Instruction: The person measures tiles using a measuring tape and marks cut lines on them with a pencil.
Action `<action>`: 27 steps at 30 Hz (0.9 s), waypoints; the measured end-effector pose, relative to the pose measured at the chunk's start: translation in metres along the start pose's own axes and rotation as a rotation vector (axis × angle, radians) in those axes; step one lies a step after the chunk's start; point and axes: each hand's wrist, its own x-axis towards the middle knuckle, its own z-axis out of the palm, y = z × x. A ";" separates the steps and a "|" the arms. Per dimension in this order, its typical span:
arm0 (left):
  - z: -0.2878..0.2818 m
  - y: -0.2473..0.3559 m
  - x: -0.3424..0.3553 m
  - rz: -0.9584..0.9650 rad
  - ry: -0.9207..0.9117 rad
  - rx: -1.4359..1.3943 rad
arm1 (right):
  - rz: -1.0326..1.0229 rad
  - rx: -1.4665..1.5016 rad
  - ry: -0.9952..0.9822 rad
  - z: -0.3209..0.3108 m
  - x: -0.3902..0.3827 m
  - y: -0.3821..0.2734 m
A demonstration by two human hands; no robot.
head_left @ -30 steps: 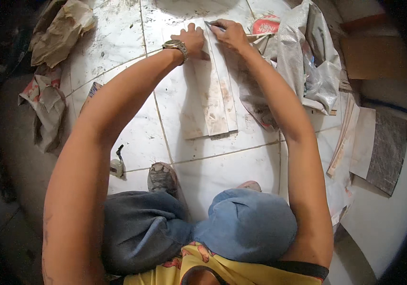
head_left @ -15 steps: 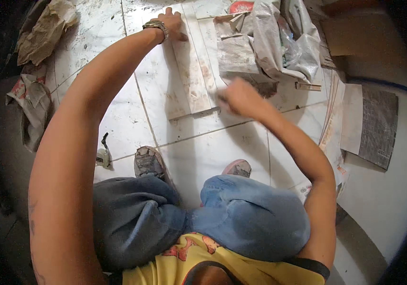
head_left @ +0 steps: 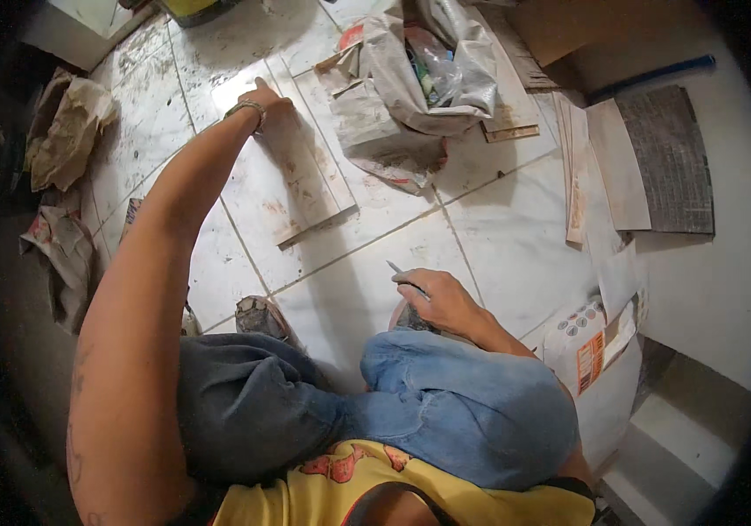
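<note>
While the left hand rests on the far part of the pale boards, its thumb set apart from the fingers, the right hand pinches a slender pointed tool between thumb and fingers, near the right shoe. A wristwatch encircles the left wrist. The boards lie flat, side by side, on the white tile floor, ahead of the feet and well apart from the right hand. To their right stands a crumpled grey woven sack; farther right is a dark-faced panel. Crumpled brown paper lies at the left.
</note>
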 end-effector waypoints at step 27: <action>-0.012 -0.265 -0.057 0.027 0.121 0.022 | 0.665 -0.393 0.714 -0.267 0.150 0.242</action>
